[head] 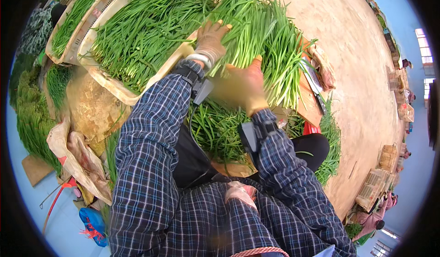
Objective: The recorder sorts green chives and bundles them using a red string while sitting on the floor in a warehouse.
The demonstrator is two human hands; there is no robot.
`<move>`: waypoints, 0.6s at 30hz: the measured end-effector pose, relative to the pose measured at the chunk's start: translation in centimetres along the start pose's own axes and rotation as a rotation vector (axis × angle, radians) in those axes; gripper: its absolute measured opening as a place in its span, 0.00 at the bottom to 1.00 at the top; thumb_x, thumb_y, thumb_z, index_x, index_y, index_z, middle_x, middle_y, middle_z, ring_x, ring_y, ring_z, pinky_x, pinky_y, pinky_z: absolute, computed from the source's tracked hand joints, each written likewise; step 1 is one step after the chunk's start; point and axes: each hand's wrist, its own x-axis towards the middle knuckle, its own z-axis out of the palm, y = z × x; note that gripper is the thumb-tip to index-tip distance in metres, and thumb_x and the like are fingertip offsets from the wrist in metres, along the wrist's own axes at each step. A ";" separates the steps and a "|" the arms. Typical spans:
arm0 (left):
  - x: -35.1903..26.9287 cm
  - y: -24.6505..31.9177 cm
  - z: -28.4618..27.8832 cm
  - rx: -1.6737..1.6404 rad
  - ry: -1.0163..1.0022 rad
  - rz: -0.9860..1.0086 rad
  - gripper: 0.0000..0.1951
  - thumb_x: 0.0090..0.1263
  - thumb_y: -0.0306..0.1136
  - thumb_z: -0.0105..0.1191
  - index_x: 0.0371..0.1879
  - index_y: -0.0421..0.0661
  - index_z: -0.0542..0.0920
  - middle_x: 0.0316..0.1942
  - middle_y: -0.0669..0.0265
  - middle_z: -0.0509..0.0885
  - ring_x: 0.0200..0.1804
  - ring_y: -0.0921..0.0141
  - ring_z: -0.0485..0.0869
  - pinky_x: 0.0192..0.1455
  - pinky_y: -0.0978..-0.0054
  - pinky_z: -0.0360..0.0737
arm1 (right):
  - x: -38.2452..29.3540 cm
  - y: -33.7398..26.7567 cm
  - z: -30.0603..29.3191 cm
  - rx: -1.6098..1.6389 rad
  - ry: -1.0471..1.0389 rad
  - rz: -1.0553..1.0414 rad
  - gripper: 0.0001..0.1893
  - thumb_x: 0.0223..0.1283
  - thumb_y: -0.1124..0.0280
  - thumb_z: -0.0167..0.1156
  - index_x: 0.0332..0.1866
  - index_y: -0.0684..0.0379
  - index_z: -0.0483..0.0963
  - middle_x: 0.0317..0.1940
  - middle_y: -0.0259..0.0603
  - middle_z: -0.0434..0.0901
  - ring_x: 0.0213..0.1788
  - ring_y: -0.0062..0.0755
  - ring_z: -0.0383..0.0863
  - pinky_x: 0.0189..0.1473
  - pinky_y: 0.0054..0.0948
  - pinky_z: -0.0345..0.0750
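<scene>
My left hand (211, 42), in a tan knit work glove with yellow fingertips, rests with fingers spread on a heap of long green garlic chives (240, 33). It is beside the inner rim of a white plastic crate (129, 99) filled with chives. Closer to me, my gloved right hand (252, 83) is at the pale stem ends of the heap. A blur covers part of it, so its grip cannot be told. Right of the heap, a knife (318, 97) with a black handle lies on a wooden board (309, 114).
Another crate (65, 52) of chives stands at the far left. Loose chives (220, 130) lie below my hands. A crumpled sack (79, 157) and a blue bag (92, 224) are at left. People (373, 219) and crates (373, 190) appear along the right edge.
</scene>
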 end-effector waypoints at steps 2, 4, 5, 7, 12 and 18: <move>-0.6 -1.2 0.0 -0.066 0.016 -0.020 0.38 0.55 0.24 0.55 0.70 0.60 0.64 0.75 0.64 0.55 0.78 0.61 0.45 0.79 0.60 0.38 | -0.5 -3.2 3.1 -0.403 0.154 0.123 0.53 0.54 0.50 0.67 0.75 0.65 0.42 0.66 0.61 0.62 0.66 0.46 0.69 0.67 0.34 0.68; -0.9 -2.2 -0.1 -0.073 0.016 -0.021 0.38 0.55 0.24 0.55 0.69 0.60 0.64 0.75 0.64 0.55 0.78 0.61 0.45 0.79 0.60 0.39 | -1.2 -6.2 6.0 -0.809 0.314 0.241 0.55 0.54 0.48 0.66 0.75 0.64 0.39 0.68 0.59 0.59 0.67 0.44 0.68 0.66 0.35 0.70; -1.0 -2.5 -0.2 -0.082 0.015 -0.011 0.37 0.55 0.24 0.55 0.69 0.59 0.64 0.75 0.63 0.55 0.78 0.60 0.46 0.79 0.61 0.39 | -1.5 -7.3 6.9 -1.012 0.399 0.299 0.56 0.53 0.47 0.66 0.75 0.64 0.38 0.69 0.59 0.57 0.67 0.44 0.68 0.65 0.36 0.70; -0.7 -2.3 -0.2 -0.060 0.013 -0.003 0.36 0.56 0.26 0.54 0.69 0.58 0.64 0.75 0.63 0.56 0.77 0.59 0.47 0.79 0.60 0.40 | -1.3 -8.1 6.4 -1.014 0.382 0.384 0.56 0.53 0.50 0.68 0.75 0.64 0.35 0.52 0.51 0.76 0.44 0.26 0.81 0.35 0.25 0.84; -2.0 -0.8 -1.3 -0.031 0.027 -0.013 0.40 0.57 0.44 0.58 0.71 0.55 0.60 0.75 0.61 0.54 0.77 0.56 0.45 0.77 0.55 0.41 | -0.1 -8.4 1.6 -0.735 0.240 0.444 0.60 0.52 0.43 0.67 0.75 0.62 0.32 0.58 0.54 0.73 0.53 0.43 0.80 0.56 0.35 0.79; -0.3 5.7 -1.9 0.099 -0.006 0.168 0.49 0.57 0.54 0.59 0.76 0.58 0.47 0.78 0.62 0.42 0.78 0.52 0.35 0.75 0.45 0.33 | 6.6 -0.1 -9.0 -0.404 0.176 0.409 0.42 0.62 0.38 0.51 0.68 0.65 0.59 0.58 0.48 0.75 0.55 0.42 0.77 0.58 0.35 0.74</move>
